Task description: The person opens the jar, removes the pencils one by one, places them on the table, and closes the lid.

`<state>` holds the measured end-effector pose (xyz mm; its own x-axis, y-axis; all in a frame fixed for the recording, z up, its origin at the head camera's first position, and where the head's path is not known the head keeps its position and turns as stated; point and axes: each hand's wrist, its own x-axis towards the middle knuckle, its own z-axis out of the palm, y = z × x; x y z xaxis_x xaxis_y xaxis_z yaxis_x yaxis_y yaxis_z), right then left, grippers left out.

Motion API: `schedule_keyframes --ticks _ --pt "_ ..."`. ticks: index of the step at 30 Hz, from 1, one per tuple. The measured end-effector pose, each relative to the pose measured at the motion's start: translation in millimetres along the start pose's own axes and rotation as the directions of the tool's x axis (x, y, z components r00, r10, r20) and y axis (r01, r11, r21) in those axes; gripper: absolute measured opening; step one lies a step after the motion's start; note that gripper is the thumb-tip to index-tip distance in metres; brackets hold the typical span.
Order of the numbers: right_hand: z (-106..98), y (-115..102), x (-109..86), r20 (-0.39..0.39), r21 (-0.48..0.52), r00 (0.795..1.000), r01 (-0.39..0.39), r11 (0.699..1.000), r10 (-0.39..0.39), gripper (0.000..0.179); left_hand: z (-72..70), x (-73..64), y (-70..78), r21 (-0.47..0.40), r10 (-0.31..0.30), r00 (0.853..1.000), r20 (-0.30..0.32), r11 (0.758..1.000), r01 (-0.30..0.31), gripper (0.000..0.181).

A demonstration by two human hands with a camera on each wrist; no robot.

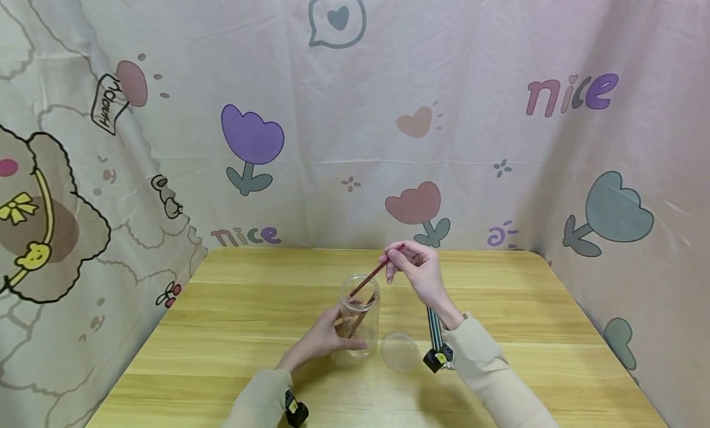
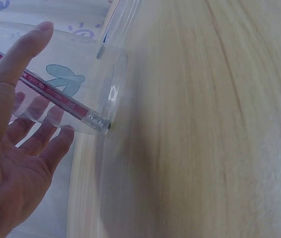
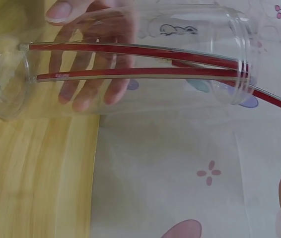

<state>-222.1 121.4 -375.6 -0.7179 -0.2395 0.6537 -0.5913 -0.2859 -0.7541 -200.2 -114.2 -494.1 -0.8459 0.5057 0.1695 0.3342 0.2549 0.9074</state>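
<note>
A tall clear jar (image 1: 370,332) stands upright on the table, its mouth uncovered. My left hand (image 1: 326,335) grips it low down, with the thumb in front and the fingers round the far side. Two red pencils (image 3: 130,74) lean inside the jar; one reaches the bottom in the left wrist view, showing a silvery end. Above the rim, my right hand (image 1: 416,269) pinches another red pencil (image 1: 373,276) near its upper end. That pencil slants down to the left, its lower part within the jar's mouth.
A round clear lid (image 1: 400,352) lies flat just right of the jar. Beside it, dark striped pencils (image 1: 434,326) lie partly hidden under my right wrist and its camera. A patterned cloth (image 1: 333,107) hangs behind the wooden table (image 1: 249,292).
</note>
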Motion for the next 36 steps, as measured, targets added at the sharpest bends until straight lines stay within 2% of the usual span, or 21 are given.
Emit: schedule_keyframes --ticks 3,6,10,11,18,23,27,31,36 --pt "-2.4 -2.4 -0.6 0.017 0.024 1.0 -0.002 1.0 0.002 0.021 -0.1 0.3 -0.7 0.016 0.016 1.0 0.0 1.0 -0.016 0.074" --pt "-4.6 -4.5 -1.3 0.028 0.057 1.0 0.004 0.998 -0.005 0.015 0.1 0.1 -0.8 0.018 0.017 1.0 -0.002 1.0 -0.017 0.069" --pt "-8.0 -7.5 -2.6 0.022 0.083 1.0 0.002 0.997 -0.004 0.018 0.1 -0.5 -0.1 0.001 0.009 1.0 -0.004 1.0 -0.009 0.066" --pt "-8.8 -8.4 -2.8 0.015 0.084 1.0 -0.002 0.996 0.0 0.018 0.3 -0.4 -0.1 0.008 0.011 1.0 -0.004 1.0 -0.011 0.072" --pt "-15.9 -12.9 -4.8 -0.043 0.062 0.998 0.046 0.997 -0.043 0.017 0.7 -0.4 0.9 0.047 0.015 1.0 -0.007 0.999 -0.015 0.074" --pt "-21.0 -15.2 -7.2 -0.115 0.088 0.991 0.076 0.993 -0.066 0.019 0.0 -1.0 1.2 0.005 0.003 1.0 0.01 1.0 -0.003 0.059" --pt "-23.2 -17.0 -9.9 -0.16 0.118 0.985 0.09 0.989 -0.071 0.019 0.0 -1.3 0.2 -0.021 0.001 1.0 0.019 1.0 0.0 0.056" --pt "-24.7 -17.5 -12.9 -0.196 0.144 0.979 0.093 0.985 -0.064 0.019 0.2 -1.2 0.4 -0.019 0.005 1.0 0.017 1.0 -0.004 0.068" --pt "-28.1 -15.7 -18.3 -0.224 0.24 0.972 0.124 0.963 -0.069 0.02 0.1 -1.4 0.4 0.003 0.007 1.0 0.008 1.0 -0.007 0.075"
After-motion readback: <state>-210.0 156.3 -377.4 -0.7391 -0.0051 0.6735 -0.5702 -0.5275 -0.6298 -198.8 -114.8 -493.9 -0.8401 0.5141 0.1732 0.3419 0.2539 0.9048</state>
